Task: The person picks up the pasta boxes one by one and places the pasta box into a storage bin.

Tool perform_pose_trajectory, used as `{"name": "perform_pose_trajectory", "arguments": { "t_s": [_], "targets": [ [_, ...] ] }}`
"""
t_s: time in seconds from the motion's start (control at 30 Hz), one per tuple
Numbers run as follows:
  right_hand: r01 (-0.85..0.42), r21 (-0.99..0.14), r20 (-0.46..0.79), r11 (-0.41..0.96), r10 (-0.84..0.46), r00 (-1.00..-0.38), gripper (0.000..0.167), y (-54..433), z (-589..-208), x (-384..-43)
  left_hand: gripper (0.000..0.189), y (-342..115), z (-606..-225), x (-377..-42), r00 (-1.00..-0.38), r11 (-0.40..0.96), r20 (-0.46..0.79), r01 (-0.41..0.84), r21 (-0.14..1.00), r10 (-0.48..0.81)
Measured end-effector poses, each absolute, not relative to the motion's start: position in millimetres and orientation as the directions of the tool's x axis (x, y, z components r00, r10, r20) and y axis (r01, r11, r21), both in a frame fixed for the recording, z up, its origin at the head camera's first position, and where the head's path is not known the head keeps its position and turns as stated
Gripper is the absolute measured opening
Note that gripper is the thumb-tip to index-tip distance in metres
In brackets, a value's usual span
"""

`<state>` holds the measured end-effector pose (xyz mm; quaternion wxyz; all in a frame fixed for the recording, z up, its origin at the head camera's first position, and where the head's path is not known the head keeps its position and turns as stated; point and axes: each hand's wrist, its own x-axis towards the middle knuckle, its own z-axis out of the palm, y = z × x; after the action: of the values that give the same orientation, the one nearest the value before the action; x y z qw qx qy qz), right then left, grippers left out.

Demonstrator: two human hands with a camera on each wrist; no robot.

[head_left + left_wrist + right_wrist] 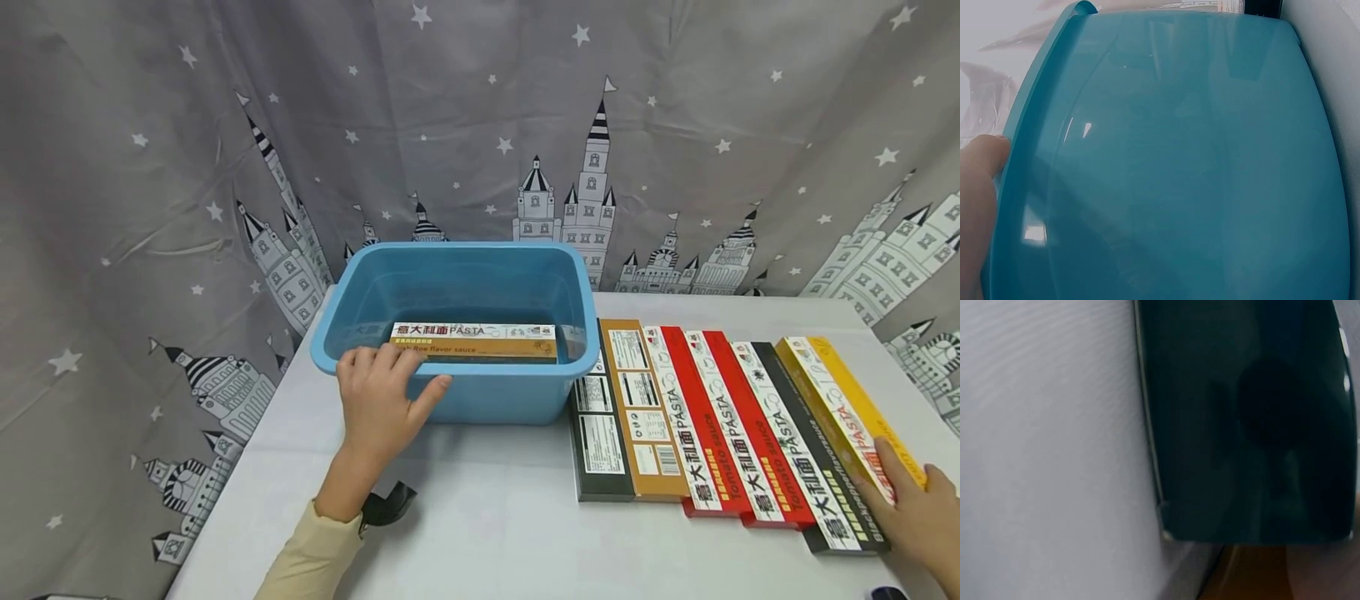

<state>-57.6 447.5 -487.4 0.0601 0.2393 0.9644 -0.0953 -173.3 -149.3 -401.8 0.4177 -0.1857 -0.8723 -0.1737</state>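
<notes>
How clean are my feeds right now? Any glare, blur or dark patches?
Head view: evenly lit, pasta boxes sharp enough to read large print; left wrist: small bright glare spots on the blue bin; right wrist: dim and soft, a rounded darker patch on the dark box, shadow or reflection, can't tell.

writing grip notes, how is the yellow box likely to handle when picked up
The yellow box is probably stiff: its edges look straight. Its flat faces should keep it from rolling. It's long, so its far end may dip, as the right hand holds the near end.
</notes>
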Motion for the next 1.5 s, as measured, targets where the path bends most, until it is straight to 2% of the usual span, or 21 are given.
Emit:
{"name": "perform_pose_trajectory", "arguments": {
  "t_s": [0.33, 0.53, 0.73, 0.9, 1.17, 1.5],
  "targets": [
    [0.434, -0.093, -0.117, 0.896, 0.423, -0.899, 0.069, 445, -489, -65, 0.073, -149, -402, -173, -0.569, 0.867, 0.802, 0.477, 0.145, 0.179],
    [0.436, -0.162, -0.118, 0.885, 0.422, -0.899, 0.074, 446, -488, -64, 0.074, -150, -401, -173, -0.563, 0.868, 0.806, 0.477, 0.135, 0.184],
    [0.400, -0.197, -0.036, 0.895, 0.401, -0.915, 0.078, 448, -491, -64, 0.074, -150, -400, -174, -0.561, 0.871, 0.808, 0.472, 0.132, 0.182],
    [0.386, -0.167, 0.004, 0.907, 0.392, -0.920, 0.073, 445, -491, -65, 0.075, -151, -400, -174, -0.563, 0.872, 0.806, 0.472, 0.133, 0.182],
    [0.444, -0.095, -0.068, 0.891, 0.439, -0.896, 0.072, 437, -486, -70, 0.075, -152, -400, -174, -0.560, 0.872, 0.809, 0.470, 0.133, 0.179],
    [0.375, -0.117, 0.034, 0.919, 0.381, -0.924, 0.070, 440, -492, -64, 0.075, -152, -400, -174, -0.568, 0.873, 0.801, 0.470, 0.129, 0.188]
  ]
}}
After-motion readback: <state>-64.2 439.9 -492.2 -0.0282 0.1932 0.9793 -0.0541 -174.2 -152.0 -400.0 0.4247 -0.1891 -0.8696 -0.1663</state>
